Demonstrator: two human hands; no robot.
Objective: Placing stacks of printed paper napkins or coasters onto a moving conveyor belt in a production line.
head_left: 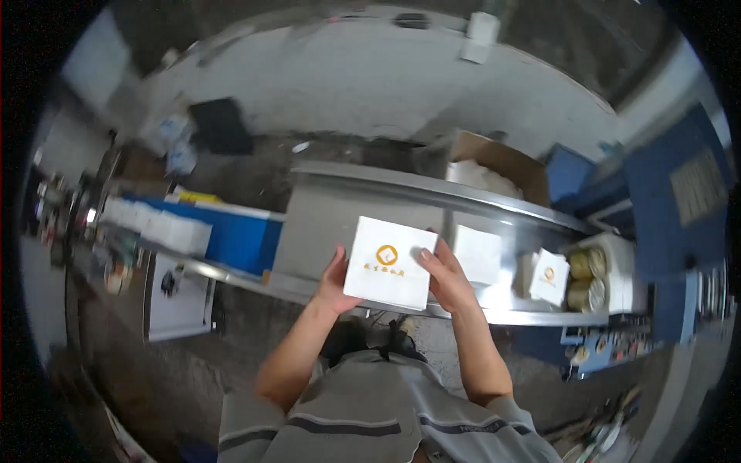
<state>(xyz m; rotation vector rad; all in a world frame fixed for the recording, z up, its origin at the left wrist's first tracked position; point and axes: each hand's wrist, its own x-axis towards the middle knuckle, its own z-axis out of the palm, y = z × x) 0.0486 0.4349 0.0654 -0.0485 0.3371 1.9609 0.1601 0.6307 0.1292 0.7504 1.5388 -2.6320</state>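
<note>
Between my two hands is a square stack of white paper napkins (392, 287), its top printed with an orange round emblem and a line of orange marks. My left hand (333, 287) grips its left edge, and my right hand (449, 279) wraps the right edge with the thumb lying on top. The stack is held above the near part of a metal worktable (324, 224). Just right of my right hand, a plain white stack (478, 255) lies on the shiny tabletop. Farther right, another white stack (549, 289) bears the same orange emblem.
Two greenish-gold rolls or tins (588, 264) stand at the table's right end beside a white block (620, 274). A blue belt (243, 245) to the left carries a row of white stacks (174, 229). Behind the table sits an open cardboard box (502, 158). Blue machinery (668, 193) rises at right.
</note>
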